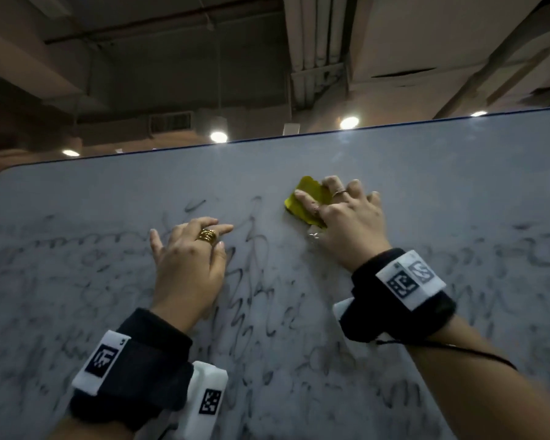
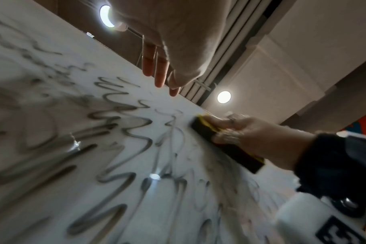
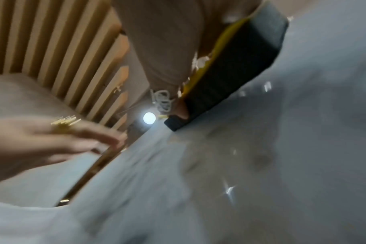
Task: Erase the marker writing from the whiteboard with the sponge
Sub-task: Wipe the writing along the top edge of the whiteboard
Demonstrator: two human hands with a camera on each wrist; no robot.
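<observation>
A large whiteboard (image 1: 426,185) fills the head view, covered in smeared black marker writing (image 1: 251,281) across its middle and lower parts. A yellow sponge (image 1: 305,198) with a dark underside (image 2: 226,147) lies flat against the board near its top. My right hand (image 1: 334,201) grips it, fingers over the yellow back and the thumb at the sponge's (image 3: 230,74) lower edge. To the left of the sponge, my left hand (image 1: 191,239) rests on the board with its fingers (image 2: 159,72) spread and straight, holding nothing. It wears a gold ring.
The board's blue top edge (image 1: 331,131) runs just above the sponge. The strip of board under that edge is mostly free of writing. Behind it are ceiling lights (image 1: 349,122) and ducts. Both wrists carry black bands with white tagged camera mounts (image 1: 410,281).
</observation>
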